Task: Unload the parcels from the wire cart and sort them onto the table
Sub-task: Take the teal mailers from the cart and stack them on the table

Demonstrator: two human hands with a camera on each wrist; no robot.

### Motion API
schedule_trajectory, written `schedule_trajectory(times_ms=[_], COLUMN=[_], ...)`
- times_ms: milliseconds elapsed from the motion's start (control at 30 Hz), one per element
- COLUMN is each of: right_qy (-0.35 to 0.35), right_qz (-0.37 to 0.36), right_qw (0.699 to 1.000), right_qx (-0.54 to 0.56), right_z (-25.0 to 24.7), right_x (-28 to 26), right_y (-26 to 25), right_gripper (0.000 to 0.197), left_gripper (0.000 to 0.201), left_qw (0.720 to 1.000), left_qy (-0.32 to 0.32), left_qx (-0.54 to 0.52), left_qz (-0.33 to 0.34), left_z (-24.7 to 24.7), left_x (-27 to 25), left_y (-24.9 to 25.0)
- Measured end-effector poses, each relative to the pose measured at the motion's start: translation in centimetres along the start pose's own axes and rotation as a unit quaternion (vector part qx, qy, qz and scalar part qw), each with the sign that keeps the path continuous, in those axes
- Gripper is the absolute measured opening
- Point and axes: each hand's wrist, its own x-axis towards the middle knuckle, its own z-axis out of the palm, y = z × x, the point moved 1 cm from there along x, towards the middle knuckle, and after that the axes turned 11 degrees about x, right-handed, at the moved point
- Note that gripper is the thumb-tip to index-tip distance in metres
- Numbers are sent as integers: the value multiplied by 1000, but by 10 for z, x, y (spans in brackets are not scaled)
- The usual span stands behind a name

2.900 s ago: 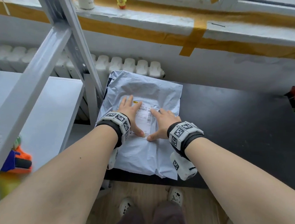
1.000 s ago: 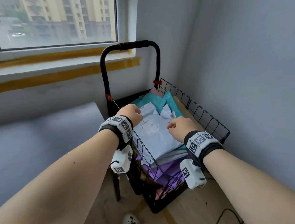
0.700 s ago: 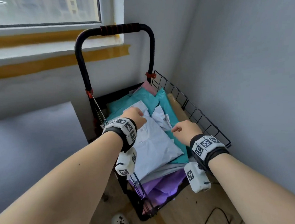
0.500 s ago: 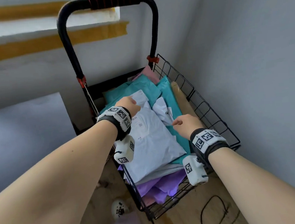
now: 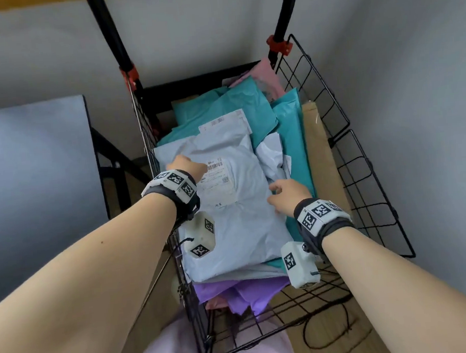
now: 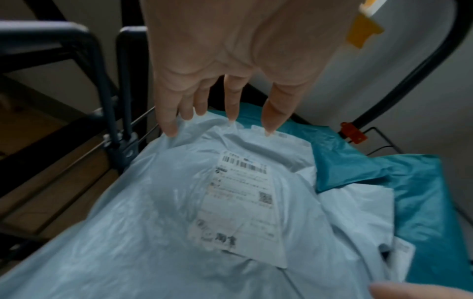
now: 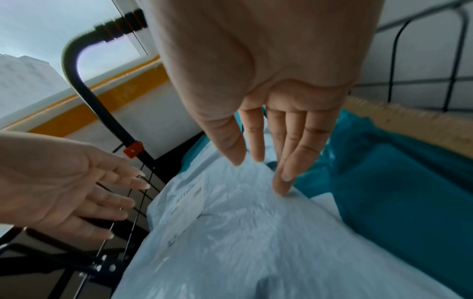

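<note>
Teal parcels (image 5: 248,102), purple parcel (image 5: 243,292) under grey parcel (image 5: 239,231).

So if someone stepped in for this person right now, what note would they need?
Left hand: open, fingertips on the far left edge of the top white parcel.
Right hand: open, fingertips touching that parcel's right edge.
No grip taken yet; the parcel lies in the wire cart.
Left: lift it to the table, then the teal parcels and purple parcels beneath.
</note>
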Motion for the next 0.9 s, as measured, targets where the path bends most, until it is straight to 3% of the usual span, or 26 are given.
schedule_trajectory(times_ms=[67, 100, 133, 200, 333, 433, 567, 667, 900], right_qy=[-19, -33, -51, -84, -139, -152, -167, -177, -57], right_qz=[14, 25, 38, 73, 111, 103, 63, 23, -74], right_qw=[999, 997, 991, 969, 927, 941, 962, 967, 975], right_qx=[39, 71, 117, 221, 331, 284, 205, 180, 203], right_z=[2, 1, 0, -1, -9, -8, -9, -17, -67], right_x=[12, 17, 23, 33, 45, 53, 55, 52, 52], right_y=[3, 4, 5, 6, 1, -1, -4, -11, -31], right_gripper=[39, 41, 46, 52, 26, 28, 8, 14, 15], left_gripper=[64, 78, 79, 64, 56, 54, 56, 58, 74], left_qw=[1000, 999, 998, 993, 987, 986, 982, 980, 954], left_qy=[4, 1, -3, -11, -16, -6, 4, 10, 75], left_qx=[-9, -17, -23, -38, -65, -65, -85, -102, -216], left_qz=[-26, -39, -56, -109, -149, -155, -169, -173, -196], left_z=[11, 15, 18, 23, 31, 35, 36, 36, 16], left_x=[8, 11, 12, 11, 6, 2, 0, -2, -9], left_y=[-9, -14, -17, -20, -18, -16, -12, -4, 10])
